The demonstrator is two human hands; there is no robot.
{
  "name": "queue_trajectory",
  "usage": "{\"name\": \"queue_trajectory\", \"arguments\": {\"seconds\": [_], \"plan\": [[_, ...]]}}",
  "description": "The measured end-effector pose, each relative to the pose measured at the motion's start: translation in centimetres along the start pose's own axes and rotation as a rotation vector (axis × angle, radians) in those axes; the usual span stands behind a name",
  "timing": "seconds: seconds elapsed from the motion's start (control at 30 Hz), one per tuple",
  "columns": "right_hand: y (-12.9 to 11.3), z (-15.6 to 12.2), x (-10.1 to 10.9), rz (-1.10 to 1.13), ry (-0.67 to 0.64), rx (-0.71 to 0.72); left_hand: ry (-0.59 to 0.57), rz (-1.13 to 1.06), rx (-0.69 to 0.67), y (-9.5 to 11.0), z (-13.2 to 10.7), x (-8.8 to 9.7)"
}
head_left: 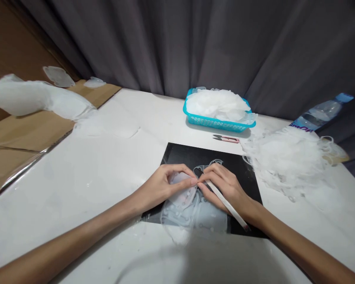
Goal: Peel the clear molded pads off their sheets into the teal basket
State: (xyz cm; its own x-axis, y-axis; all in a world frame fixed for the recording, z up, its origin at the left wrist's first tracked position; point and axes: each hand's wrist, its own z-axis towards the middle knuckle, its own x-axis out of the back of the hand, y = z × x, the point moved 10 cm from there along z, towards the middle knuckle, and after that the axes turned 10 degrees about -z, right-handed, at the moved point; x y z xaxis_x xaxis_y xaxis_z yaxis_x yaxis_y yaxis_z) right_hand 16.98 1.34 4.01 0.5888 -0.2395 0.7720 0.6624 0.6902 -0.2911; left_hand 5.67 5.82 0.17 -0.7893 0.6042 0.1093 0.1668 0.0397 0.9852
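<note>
My left hand (162, 186) presses its fingers on a clear plastic moulded piece (183, 197) that lies on a black mat (239, 173). My right hand (225, 187) grips a thin white stick-like tool (229, 206) like a pen, its tip at the plastic beside my left fingertips. More clear plastic sheet (195, 217) lies under and in front of both hands. A thin clear offcut (213, 162) curls just beyond my fingers.
A turquoise basket (215, 123) full of clear plastic pieces stands at the back. Small pink snips (226, 138) lie in front of it. A heap of clear trimmings (286, 161) and a water bottle (319, 114) are at the right. Cardboard (29, 130) with plastic bags is at the left.
</note>
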Motion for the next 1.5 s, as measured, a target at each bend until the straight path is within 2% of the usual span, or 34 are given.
{"name": "queue_trajectory", "arguments": {"seconds": [0.07, 0.1, 0.2, 0.23, 0.3, 0.4, 0.47, 0.57, 0.63, 0.73, 0.9, 1.07, 1.3, 1.5], "plan": [[-0.4, 0.0, -0.1, -0.051, 0.008, 0.017, 0.063, 0.01, 0.008, -0.5, 0.2, 1.1], [-0.7, 0.0, 0.0, -0.078, 0.025, 0.03, 0.145, -0.004, 0.008, -0.8, 0.3, 2.4], [-0.8, -0.2, 0.5, -0.103, 0.072, 0.027, 0.495, -0.181, -0.02, -1.8, 0.1, 8.6], [-0.5, -0.3, 0.7, -0.095, 0.083, 0.0, 0.571, -0.244, -0.044, -1.9, -0.1, 10.2], [0.8, -0.4, 1.0, -0.076, 0.103, -0.101, 0.557, -0.266, -0.052, -1.6, 0.0, 11.4], [3.5, -0.9, 1.6, -0.083, 0.168, -0.311, 0.359, -0.322, -0.04, -0.1, 0.2, 9.0], [4.8, -1.2, 1.7, -0.116, 0.192, -0.411, 0.251, -0.384, -0.001, 0.5, -0.1, 6.5], [5.3, -1.4, 1.9, -0.171, 0.212, -0.441, 0.11, -0.426, 0.054, 0.7, -0.6, 3.3], [4.9, -1.3, 2.2, -0.139, 0.238, -0.419, 0.06, -0.431, 0.066, 0.6, -0.7, 2.2], [3.5, -1.0, 2.3, -0.011, 0.242, -0.342, 0.009, -0.428, 0.079, 0.2, -0.9, 1.4], [1.4, -0.3, 1.4, 0.139, 0.144, -0.214, -0.044, -0.418, 0.098, -0.4, -1.0, 0.7], [2.0, -0.2, 0.8, 0.232, 0.094, -0.263, -0.052, -0.407, 0.118, -1.1, -0.9, 0.2], [1.1, 0.0, 0.6, 0.275, 0.051, -0.173, -0.103, -0.376, 0.116, -0.8, -1.1, -0.8], [1.4, -0.2, 0.8, 0.309, 0.049, -0.198, -0.104, -0.333, 0.125, -1.0, -0.9, -0.9]]}}
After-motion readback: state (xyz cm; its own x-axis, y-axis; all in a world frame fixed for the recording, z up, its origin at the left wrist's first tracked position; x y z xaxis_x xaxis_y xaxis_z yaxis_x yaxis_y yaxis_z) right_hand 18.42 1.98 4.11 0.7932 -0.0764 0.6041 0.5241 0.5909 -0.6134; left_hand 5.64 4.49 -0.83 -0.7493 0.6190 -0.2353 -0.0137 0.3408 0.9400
